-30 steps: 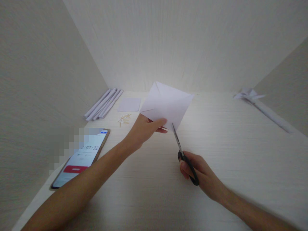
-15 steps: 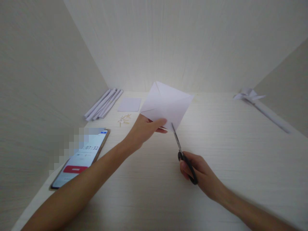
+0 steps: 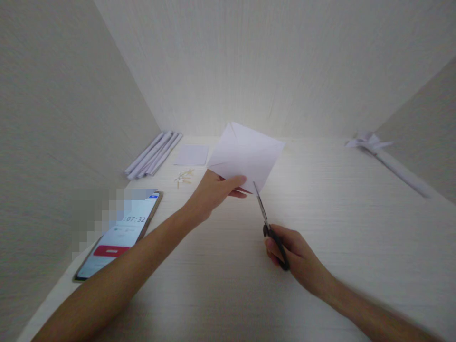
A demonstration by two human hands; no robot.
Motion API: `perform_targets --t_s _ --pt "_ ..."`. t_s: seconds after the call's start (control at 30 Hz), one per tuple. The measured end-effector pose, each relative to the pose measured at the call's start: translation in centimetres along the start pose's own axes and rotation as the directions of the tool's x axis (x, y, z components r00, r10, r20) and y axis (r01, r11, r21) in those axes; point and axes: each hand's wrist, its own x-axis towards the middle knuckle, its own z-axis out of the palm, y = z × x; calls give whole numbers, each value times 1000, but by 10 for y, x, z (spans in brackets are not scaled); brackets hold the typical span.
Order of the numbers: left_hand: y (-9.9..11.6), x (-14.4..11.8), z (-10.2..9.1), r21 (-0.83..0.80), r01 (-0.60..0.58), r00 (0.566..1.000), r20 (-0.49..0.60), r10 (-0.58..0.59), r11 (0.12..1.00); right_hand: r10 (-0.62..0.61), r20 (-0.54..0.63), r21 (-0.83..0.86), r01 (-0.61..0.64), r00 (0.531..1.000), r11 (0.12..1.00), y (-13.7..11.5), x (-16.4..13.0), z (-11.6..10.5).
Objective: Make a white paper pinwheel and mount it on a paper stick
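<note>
Head-camera footage shows a square sheet of white paper point(image 3: 245, 154), creased along its diagonals, held up above a pale wood-grain table point(image 3: 320, 199) inside a light-walled booth. The sheet is pinched at its lower left edge by the left hand point(image 3: 213, 190), the thumb laid over the near face and the other fingers closed behind it. A pair of black-handled scissors point(image 3: 269, 223) is gripped by the right hand point(image 3: 290, 254), fingers clenched through the loops of the handle. The blades are pointed up and away, and their tips are set against the sheet's lowest corner; whether the blades are parted cannot be told, as they are seen nearly edge-on. A phone point(image 3: 119, 235) is laid face-up near the left forearm, with a timer reading and a red bar shown on its screen. Farther back on the left, a bundle of rolled paper tubes point(image 3: 153, 154) is lined up against the wall, and a small flat white square point(image 3: 191, 155) is placed just beside it. A few short wooden sticks point(image 3: 183, 177) are scattered near that square. At the far right, a finished paper pinwheel point(image 3: 370, 141) on a long rolled stem is laid on the table.
</note>
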Motion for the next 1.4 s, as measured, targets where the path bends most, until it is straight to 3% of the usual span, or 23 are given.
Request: perform_targets --t_s 0.2,0.73,1.4 --pt "-2 0 0 16 23 999 46 -24 1000 -8 1 6 8 1000 1000 3 0 1" --pt "2 -2 2 35 43 999 11 -43 998 -33 18 -7 33 999 999 -1 1 0" --pt "3 -11 9 73 103 991 80 -109 992 -48 17 20 48 999 999 -10 1 1"
